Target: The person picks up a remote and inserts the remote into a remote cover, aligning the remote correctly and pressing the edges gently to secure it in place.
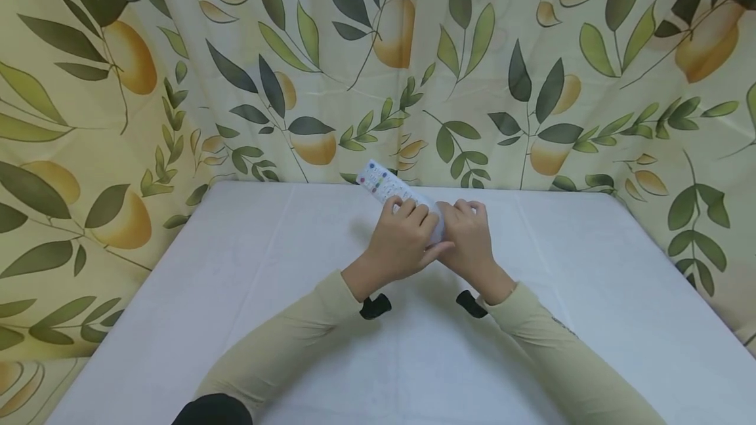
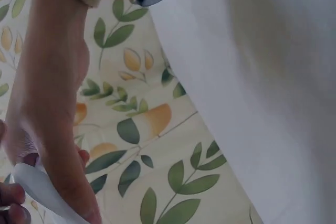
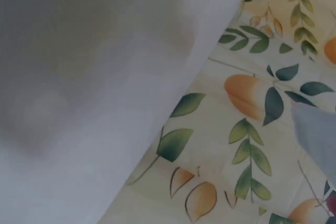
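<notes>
the left hand grips the white remote in curled fingers — its button-dotted end juts out past the knuckles — while the right hand, just beside, holds the near end. below the grip lies the white table.

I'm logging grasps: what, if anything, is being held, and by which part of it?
A pale object, apparently a remote control: the left hand grips around its middle, the right hand its lower right end in the head view.
</notes>
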Available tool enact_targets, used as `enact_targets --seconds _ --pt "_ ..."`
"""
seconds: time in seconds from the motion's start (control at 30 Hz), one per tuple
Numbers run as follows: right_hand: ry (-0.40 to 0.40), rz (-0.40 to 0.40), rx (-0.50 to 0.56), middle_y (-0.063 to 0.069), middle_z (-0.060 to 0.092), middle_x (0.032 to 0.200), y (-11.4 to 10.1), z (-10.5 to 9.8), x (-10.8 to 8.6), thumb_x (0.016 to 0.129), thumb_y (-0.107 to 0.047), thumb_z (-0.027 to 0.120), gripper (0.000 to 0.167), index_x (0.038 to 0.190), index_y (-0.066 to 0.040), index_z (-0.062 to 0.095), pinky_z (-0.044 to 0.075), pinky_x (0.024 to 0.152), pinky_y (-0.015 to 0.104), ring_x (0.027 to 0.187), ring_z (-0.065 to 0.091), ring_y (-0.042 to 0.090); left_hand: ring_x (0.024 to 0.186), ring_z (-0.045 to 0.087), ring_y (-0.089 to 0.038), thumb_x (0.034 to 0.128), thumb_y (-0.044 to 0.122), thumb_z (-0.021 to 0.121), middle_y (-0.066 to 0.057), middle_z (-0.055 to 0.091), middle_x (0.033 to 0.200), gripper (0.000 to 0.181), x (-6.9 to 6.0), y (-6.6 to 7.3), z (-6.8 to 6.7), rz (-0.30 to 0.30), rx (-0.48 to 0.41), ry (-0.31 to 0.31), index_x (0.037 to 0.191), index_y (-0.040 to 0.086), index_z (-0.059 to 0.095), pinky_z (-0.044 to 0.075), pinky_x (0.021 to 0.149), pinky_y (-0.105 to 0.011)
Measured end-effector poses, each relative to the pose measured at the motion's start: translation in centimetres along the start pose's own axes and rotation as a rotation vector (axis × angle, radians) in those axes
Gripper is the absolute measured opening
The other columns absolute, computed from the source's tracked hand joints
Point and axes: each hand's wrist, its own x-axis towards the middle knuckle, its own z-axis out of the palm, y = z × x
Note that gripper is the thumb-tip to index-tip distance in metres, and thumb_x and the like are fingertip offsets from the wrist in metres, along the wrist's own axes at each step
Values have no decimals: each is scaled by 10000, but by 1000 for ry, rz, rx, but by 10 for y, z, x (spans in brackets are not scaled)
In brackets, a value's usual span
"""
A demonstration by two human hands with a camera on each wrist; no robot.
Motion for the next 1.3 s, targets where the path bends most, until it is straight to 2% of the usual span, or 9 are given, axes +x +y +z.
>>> enact_targets --seconds 0.1,0.33,0.5,0.6,0.67,0.77,0.93,1.07,1.3 --pt "-37 67 55 149 665 760 -1 -4 2 658 -238 812 426 930 28 619 424 692 461 680 514 279 830 612 -167 863 488 589 4 668 854 343 -4 -3 0 -4 35 -18 895 149 632 454 822 -380" --pt "-195 166 258 156 653 945 2 -17 -1 663 -190 838 540 1064 63 581 437 627 312 793 465 222 814 606 -172 882 238 635 -6 668 861 111 -6 -20 -1 -35 86 21 937 142 635 456 818 -365" --pt "-352 234 403 159 584 1025 1 -25 -5 708 -125 786 557 1161 64 524 473 672 300 881 467 215 786 596 -174 908 198 591 -3 641 821 70 -6 -25 1 -55 94 37 930 140 625 444 814 -369" --pt "-425 231 420 153 561 1057 4 -28 -5 740 -152 767 572 1210 48 510 491 693 302 904 475 211 779 592 -173 915 208 580 0 636 814 76 -6 -26 0 -50 106 48 921 143 619 438 812 -369" --pt "-405 170 370 149 591 1045 9 -29 -5 729 -200 783 578 1195 39 538 484 696 312 884 494 214 784 595 -173 908 226 595 0 643 824 87 -6 -26 -2 -45 118 53 921 145 623 440 816 -371" --pt "-292 14 239 147 658 957 20 -28 -5 702 -321 786 574 1115 32 600 470 727 376 822 539 239 779 601 -172 886 264 632 1 656 829 118 -6 -25 -6 -40 126 74 909 149 637 444 821 -369" --pt "-61 -163 93 147 674 755 32 -22 -5 831 -549 532 618 973 43 637 446 701 457 650 540 260 790 621 -145 858 292 668 16 666 831 138 -8 -17 -7 63 54 91 901 162 652 458 829 -349" --pt "-13 -165 100 143 676 724 27 -18 -3 870 -616 375 719 941 45 650 423 639 437 576 505 230 842 625 -107 847 282 683 43 652 883 152 -10 -8 -4 178 -24 46 933 174 622 464 846 -314" --pt "-84 -58 175 102 632 647 14 -18 -2 832 -733 310 850 925 37 658 377 616 367 542 492 171 868 608 -94 821 259 716 64 641 896 163 -11 -2 -3 191 -115 36 917 175 614 440 879 -294"
